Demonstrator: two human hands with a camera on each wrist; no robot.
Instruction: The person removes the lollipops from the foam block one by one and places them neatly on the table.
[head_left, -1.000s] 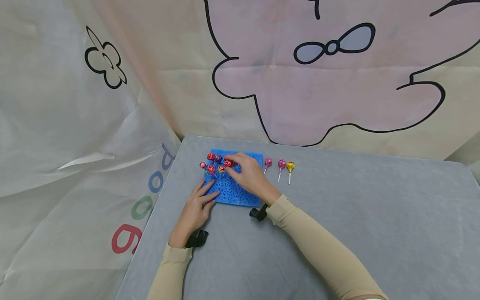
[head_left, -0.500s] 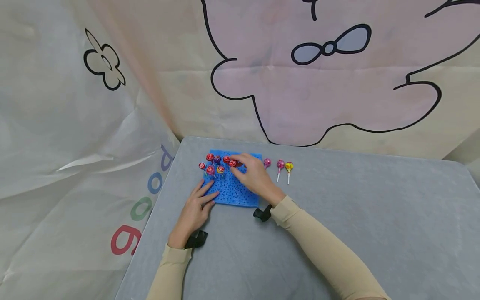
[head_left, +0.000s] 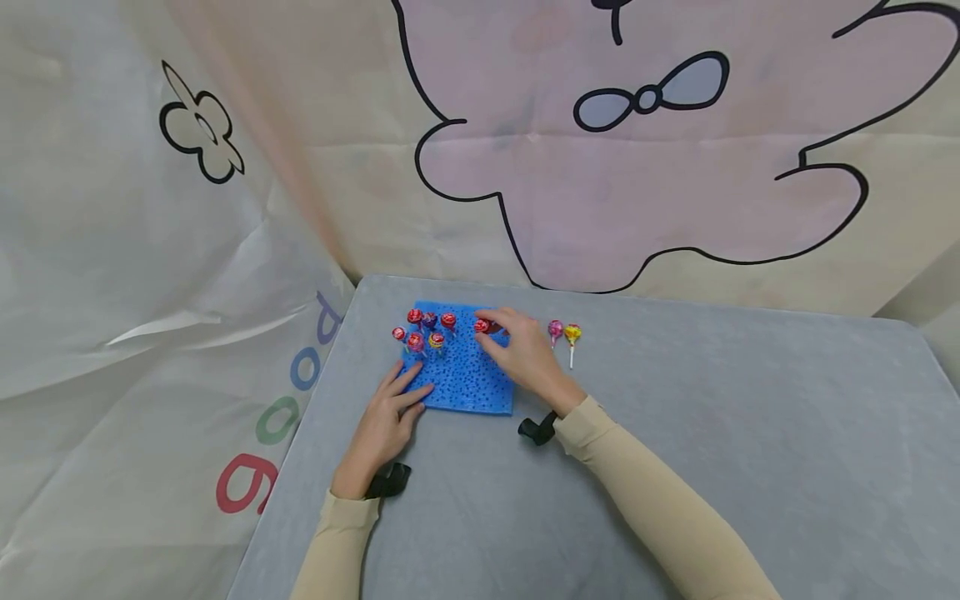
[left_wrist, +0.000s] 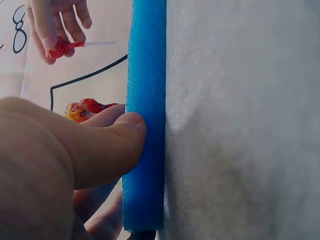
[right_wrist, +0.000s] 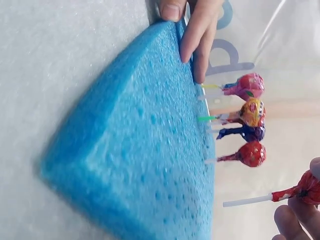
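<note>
A red-wrapped lollipop (right_wrist: 309,189) is pinched by its candy end in my right hand (head_left: 527,354), over the right part of a blue foam board (head_left: 468,385). Its white stick sticks out bare, apart from the foam. My left hand (head_left: 381,423) rests on the board's near left edge, fingers spread on top and thumb (left_wrist: 115,145) against the side. Several lollipops stand by their sticks in the board's far left part, among them a red one (right_wrist: 251,154), a dark blue one (right_wrist: 254,132), a yellow one (right_wrist: 253,111) and a pink one (right_wrist: 251,86).
A pink lollipop (head_left: 555,328) and a yellow lollipop (head_left: 572,334) lie on the grey table (head_left: 675,400), right of the board. Printed cloth (head_left: 360,208) hangs behind the table and along its left side.
My right hand has moved right over the board with the red lollipop, uncovering a standing red one. It now hides a pink lollipop seen earlier beside the board. My left hand has stayed put.
</note>
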